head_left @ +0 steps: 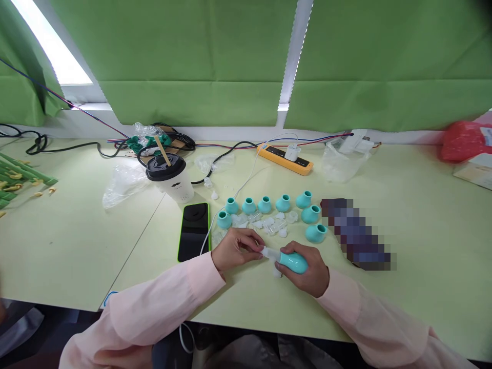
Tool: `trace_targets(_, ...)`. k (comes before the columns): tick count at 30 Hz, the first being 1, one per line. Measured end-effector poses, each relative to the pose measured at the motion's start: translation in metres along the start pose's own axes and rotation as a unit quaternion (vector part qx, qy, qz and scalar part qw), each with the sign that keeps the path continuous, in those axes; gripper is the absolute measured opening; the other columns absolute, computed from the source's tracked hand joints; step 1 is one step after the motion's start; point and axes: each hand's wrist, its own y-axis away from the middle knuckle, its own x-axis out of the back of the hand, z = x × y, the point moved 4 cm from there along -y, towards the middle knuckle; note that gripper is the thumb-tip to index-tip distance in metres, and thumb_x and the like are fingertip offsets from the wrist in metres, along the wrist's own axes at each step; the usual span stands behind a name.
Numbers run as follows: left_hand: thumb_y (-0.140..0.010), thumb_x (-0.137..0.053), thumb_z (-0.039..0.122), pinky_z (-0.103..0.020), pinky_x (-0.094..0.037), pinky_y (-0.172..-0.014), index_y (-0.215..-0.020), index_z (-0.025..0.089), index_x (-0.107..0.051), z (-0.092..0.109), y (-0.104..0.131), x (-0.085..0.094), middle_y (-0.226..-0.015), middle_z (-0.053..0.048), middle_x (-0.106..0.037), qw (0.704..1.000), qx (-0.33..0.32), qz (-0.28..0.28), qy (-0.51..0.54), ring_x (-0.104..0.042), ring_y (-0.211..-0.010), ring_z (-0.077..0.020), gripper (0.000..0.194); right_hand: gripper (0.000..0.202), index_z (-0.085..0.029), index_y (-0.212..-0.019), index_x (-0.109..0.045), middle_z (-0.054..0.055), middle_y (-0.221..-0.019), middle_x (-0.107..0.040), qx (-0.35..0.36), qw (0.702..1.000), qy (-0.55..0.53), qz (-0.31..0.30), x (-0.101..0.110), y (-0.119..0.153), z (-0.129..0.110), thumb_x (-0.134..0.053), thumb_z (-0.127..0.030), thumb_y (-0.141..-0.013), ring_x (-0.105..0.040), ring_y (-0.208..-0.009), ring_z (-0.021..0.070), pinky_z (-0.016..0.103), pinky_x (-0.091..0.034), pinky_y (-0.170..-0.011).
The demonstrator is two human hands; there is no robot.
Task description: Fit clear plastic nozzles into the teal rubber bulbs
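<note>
Wrapped around a turquoise squeeze bulb (294, 262), my right hand (313, 269) holds it on its side with its neck toward the left. A clear nozzle (273, 254) sticks out of the neck. My left hand (238, 248) pinches the small whitish tip (265, 251) at the nozzle's far end. Just beyond my hands, clear and white plastic pieces (271, 224) lie loose. Several more turquoise bulbs (264, 205) stand around them in a bent row, open necks up. Another small clear piece (277, 271) lies under the held bulb, partly hidden.
To the left are a black phone with a green edge (194, 230) and a lidded paper cup (171, 177) with a straw. An orange power strip (285, 160), cables and plastic bags (344, 161) lie toward the back. A pixelated item (357, 233) lies at right.
</note>
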Motion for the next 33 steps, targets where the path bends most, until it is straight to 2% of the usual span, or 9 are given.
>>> trace_targets(5, -0.06, -0.068, 0.023, -0.025, -0.047, -0.06, -0.062, 0.014, -0.068, 0.001, -0.001, 0.001, -0.074, -0.008, -0.062, 0.999, -0.038, -0.01, -0.009, -0.057, -0.064, -0.0133, 0.01, 0.021, -0.02, -0.067, -0.045, -0.001, -0.062, -0.056, -0.105, 0.992, -0.066, -0.036, 0.0, -0.004, 0.003, -0.063, -0.026, -0.057, -0.054, -0.054, 0.0133, 0.024, -0.044, -0.05)
trace_targets(8, -0.056, -0.071, 0.021, -0.024, -0.048, -0.06, -0.064, 0.013, -0.068, -0.003, -0.002, 0.002, -0.075, -0.007, -0.063, 0.999, -0.009, -0.004, 0.046, -0.059, -0.065, -0.014, 0.011, 0.022, -0.019, -0.067, -0.045, -0.001, -0.062, -0.055, -0.131, 0.987, -0.091, -0.038, 0.001, -0.005, 0.002, -0.063, -0.027, -0.057, -0.054, -0.056, 0.0135, 0.024, -0.044, -0.051)
trace_targets(13, -0.048, -0.075, 0.021, -0.026, -0.052, -0.062, -0.077, 0.011, -0.068, -0.014, -0.001, 0.003, -0.075, -0.007, -0.066, 0.986, 0.096, 0.022, 0.134, -0.062, -0.068, -0.0176, 0.032, 0.023, -0.019, -0.068, -0.046, 0.0, -0.064, -0.057, -0.128, 0.985, -0.111, -0.017, 0.004, -0.004, -0.001, -0.064, -0.028, -0.057, -0.055, -0.059, 0.0144, 0.025, -0.045, -0.055)
trace_targets(21, -0.046, -0.076, 0.02, -0.022, -0.05, -0.057, -0.068, 0.011, -0.068, -0.015, -0.003, 0.003, -0.073, -0.007, -0.067, 0.991, 0.075, 0.011, 0.111, -0.062, -0.065, -0.0165, 0.025, 0.022, -0.02, -0.068, -0.047, 0.0, -0.064, -0.055, -0.11, 0.989, -0.099, 0.002, 0.004, -0.001, 0.0, -0.064, -0.028, -0.057, -0.055, -0.061, 0.015, 0.026, -0.045, -0.057)
trace_targets(28, -0.046, -0.076, 0.021, -0.028, -0.051, -0.061, -0.071, 0.009, -0.068, -0.017, 0.0, -0.001, -0.07, -0.009, -0.068, 0.986, 0.122, -0.001, 0.113, -0.063, -0.066, -0.0207, 0.029, 0.022, -0.02, -0.067, -0.041, -0.002, -0.061, -0.047, -0.107, 0.989, -0.095, -0.044, 0.002, -0.004, -0.003, -0.061, -0.026, -0.059, -0.046, -0.054, 0.0116, 0.024, -0.041, -0.051)
trace_targets(33, -0.047, -0.075, 0.019, -0.029, -0.051, -0.065, -0.07, 0.009, -0.068, -0.014, 0.001, -0.002, -0.072, -0.008, -0.068, 0.983, 0.133, -0.03, 0.127, -0.063, -0.069, -0.0214, 0.025, 0.022, -0.02, -0.067, -0.039, -0.002, -0.062, -0.048, -0.104, 0.984, -0.124, -0.07, 0.0, -0.004, -0.002, -0.06, -0.024, -0.059, -0.046, -0.054, 0.0116, 0.024, -0.04, -0.051)
